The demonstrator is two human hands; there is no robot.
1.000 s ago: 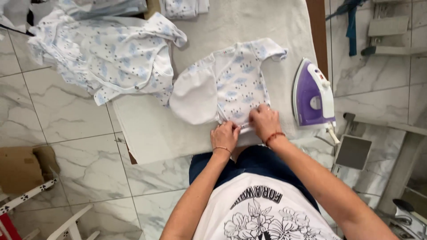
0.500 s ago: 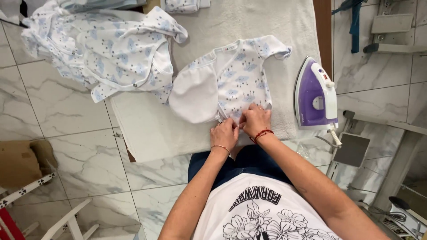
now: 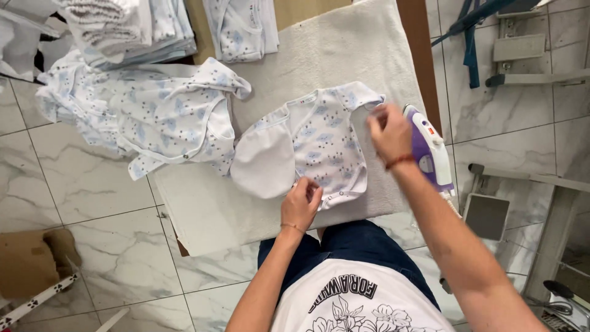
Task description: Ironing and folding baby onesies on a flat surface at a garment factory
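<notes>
White padding covers the ironing board (image 3: pixel 344 55), and a small blue-printed baby bodysuit (image 3: pixel 319 144) lies flat near its front edge, neck end toward the far right, snap end toward the person. Bare cloth stays open beyond it. The left hand (image 3: pixel 301 206) pinches the bottom hem; the right hand (image 3: pixel 388 130) hovers loosely open over the sleeve, beside the purple iron (image 3: pixel 430 154) at the board's right edge. More garments (image 3: pixel 147 117) drape off the left edge.

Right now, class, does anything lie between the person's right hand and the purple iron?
Nothing visible does. The right hand hovers over the sleeve end of the small baby garment, and the purple iron stands just beside it on the padded board, partly hidden behind the hand.
</notes>
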